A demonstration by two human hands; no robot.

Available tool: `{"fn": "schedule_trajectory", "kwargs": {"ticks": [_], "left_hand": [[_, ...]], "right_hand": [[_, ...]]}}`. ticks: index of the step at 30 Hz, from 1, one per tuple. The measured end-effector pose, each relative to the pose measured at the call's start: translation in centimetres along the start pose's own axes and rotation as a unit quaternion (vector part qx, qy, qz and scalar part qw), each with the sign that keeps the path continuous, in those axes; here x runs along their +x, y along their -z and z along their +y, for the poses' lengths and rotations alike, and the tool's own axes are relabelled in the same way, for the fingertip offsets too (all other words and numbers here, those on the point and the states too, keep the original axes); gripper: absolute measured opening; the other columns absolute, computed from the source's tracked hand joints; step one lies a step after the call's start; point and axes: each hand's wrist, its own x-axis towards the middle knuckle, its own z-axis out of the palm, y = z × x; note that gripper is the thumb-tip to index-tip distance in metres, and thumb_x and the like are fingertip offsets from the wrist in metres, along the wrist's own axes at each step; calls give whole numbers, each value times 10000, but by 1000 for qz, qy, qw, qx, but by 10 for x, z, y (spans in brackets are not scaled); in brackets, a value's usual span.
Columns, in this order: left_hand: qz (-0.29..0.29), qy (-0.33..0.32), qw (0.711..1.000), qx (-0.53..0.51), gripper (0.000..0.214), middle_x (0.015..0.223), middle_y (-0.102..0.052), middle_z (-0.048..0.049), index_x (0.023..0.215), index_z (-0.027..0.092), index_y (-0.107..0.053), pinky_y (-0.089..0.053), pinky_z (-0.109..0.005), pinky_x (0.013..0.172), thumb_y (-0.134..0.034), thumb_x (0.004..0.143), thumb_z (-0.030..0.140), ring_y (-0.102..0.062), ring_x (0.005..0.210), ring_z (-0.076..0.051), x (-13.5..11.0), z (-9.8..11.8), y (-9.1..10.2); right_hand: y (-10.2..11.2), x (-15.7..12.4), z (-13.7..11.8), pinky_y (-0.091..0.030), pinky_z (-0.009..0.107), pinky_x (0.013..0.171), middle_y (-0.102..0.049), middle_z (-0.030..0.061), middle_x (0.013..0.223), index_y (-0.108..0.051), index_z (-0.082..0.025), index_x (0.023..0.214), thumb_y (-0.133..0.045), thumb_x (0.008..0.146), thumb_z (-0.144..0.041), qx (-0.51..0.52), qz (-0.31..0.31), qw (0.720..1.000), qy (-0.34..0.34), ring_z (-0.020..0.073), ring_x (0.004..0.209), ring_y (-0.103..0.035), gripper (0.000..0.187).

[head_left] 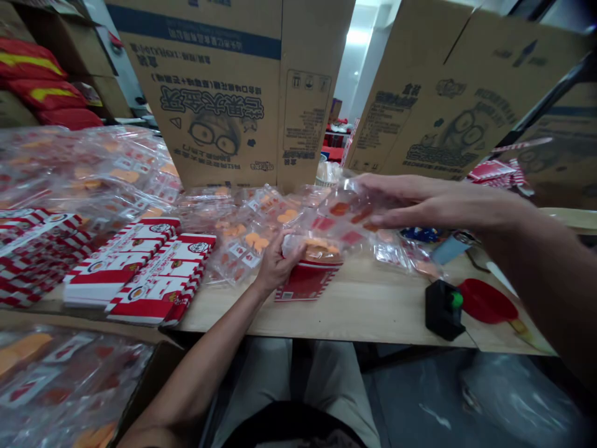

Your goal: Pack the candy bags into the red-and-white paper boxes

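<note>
My left hand (275, 261) grips the edge of a clear plastic packet (321, 242) with orange and red pieces, held over a red-and-white striped paper box (308, 280) on the wooden table (373, 305). My right hand (420, 202) reaches in from the right with fingers stretched flat along the packet's upper part, thumb beneath it. More clear packets (233, 230) lie heaped just left of my left hand.
Stacks of flat red-and-white striped boxes (149, 277) lie at the left, with piles of packets (84, 168) behind. Two big cardboard cartons (224, 87) stand at the back. A black device (443, 309), a red paddle (487, 303) and scissors sit right.
</note>
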Motion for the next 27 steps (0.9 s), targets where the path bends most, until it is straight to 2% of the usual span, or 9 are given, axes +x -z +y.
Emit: {"fn": "schedule_trajectory", "kwargs": {"ticks": [2,5,7,10,13,18,21,25,27], "left_hand": [[-28,26,998,-52,438,978,-687,-24,1148,192,-612,-491,-251,765,-761,812,430,-639,835,-169,-2,-4,-1],[-100,87,980,-148,780,1081,-694,-46,1273,203,-549,-521,-274,828,-925,608,360,-669,929,-201,-9,-13,-4],[-109,122,969,-184,896,1101,-695,-53,1310,203,-516,-536,-286,838,-960,541,314,-677,948,-212,-12,-18,-5],[-105,143,966,-186,791,1049,-707,-48,1252,191,-551,-547,-289,806,-943,577,317,-680,905,-206,-12,-22,-3],[-125,146,965,-178,652,997,-713,-47,1170,176,-595,-546,-282,759,-913,630,353,-673,857,-202,-10,-23,-3],[-110,87,976,-164,528,1104,-676,-70,1252,178,-568,-509,-286,863,-749,831,440,-636,977,-206,-15,-17,-9],[-72,54,988,-127,370,1023,-657,-52,1199,171,-581,-477,-256,831,-633,926,416,-602,912,-175,-19,-10,-9],[-60,80,987,-123,266,948,-657,-30,1138,178,-603,-462,-252,772,-595,914,322,-597,840,-172,-20,-1,-5],[-25,93,991,-95,217,911,-655,-18,1090,187,-622,-449,-250,744,-547,892,235,-590,809,-168,-20,4,-8]], "right_hand": [[-12,9,-6,-527,351,859,-719,41,1034,-675,-217,1177,-639,862,-322,-32,-4,999,37,240,960,-654,335],[-26,25,-14,-500,311,794,-707,16,952,-685,-217,1062,-590,861,-202,-49,-51,995,71,201,847,-626,223],[-28,34,-15,-485,294,749,-698,5,900,-692,-218,1004,-591,829,-148,-59,-71,993,72,184,788,-602,213],[-23,42,-6,-467,286,690,-669,-8,816,-704,-207,951,-577,783,-89,-71,-72,993,61,166,720,-573,242],[-17,45,4,-461,279,656,-660,-15,804,-723,-202,966,-529,767,-61,-64,-75,993,64,156,701,-578,312],[-20,49,-2,-438,258,633,-645,-26,781,-737,-193,1014,-475,679,3,-93,-118,984,99,138,676,-545,468],[-23,51,-4,-441,260,633,-653,-21,784,-745,-187,994,-486,711,-14,-87,-120,984,94,137,670,-536,421],[-23,46,5,-470,275,645,-685,3,813,-750,-190,973,-559,788,-117,-34,-93,993,65,170,713,-582,276],[-24,41,6,-475,284,642,-689,16,804,-753,-184,945,-572,801,-155,-19,-78,996,46,184,719,-592,233]]}}
